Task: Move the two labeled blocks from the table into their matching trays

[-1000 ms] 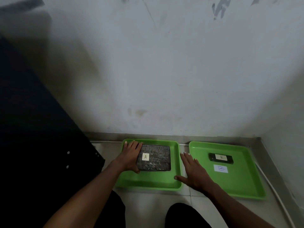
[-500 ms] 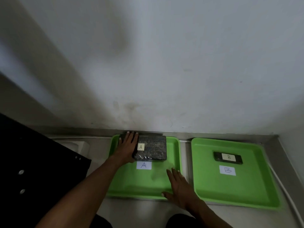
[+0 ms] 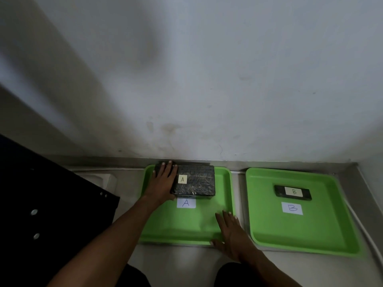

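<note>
While the left hand (image 3: 163, 183) lies across the left end of block A (image 3: 194, 182), both labeled blocks sit inside green trays on the pale surface (image 3: 182, 264) against the wall (image 3: 207, 79).

Block A: dark, wrapped in shiny film, small cream tag marked "A" on top. It rests at the far side of the left tray (image 3: 172, 230), near the back rim. Left grip grasping it: fingers spread over its top and far edge, thumb at its near corner. A white paper label "A" (image 3: 186, 203) lies on the tray floor just in front of the block.

Right hand (image 3: 230, 230): flat, fingers extended and together, palm down over the near right corner of the left tray; thumb at the tray's near rim. Grip released, nothing in it.

Block B (image 3: 293, 193): thin, dark, white tag marked "B" on top. It lies flat in the right tray (image 3: 300, 235), toward the far side, untouched. A white label "B" (image 3: 292, 208) lies just in front of it.

The trays are side by side, a narrow gap between them. Dark panel with round studs (image 3: 41, 204) at far left.
</note>
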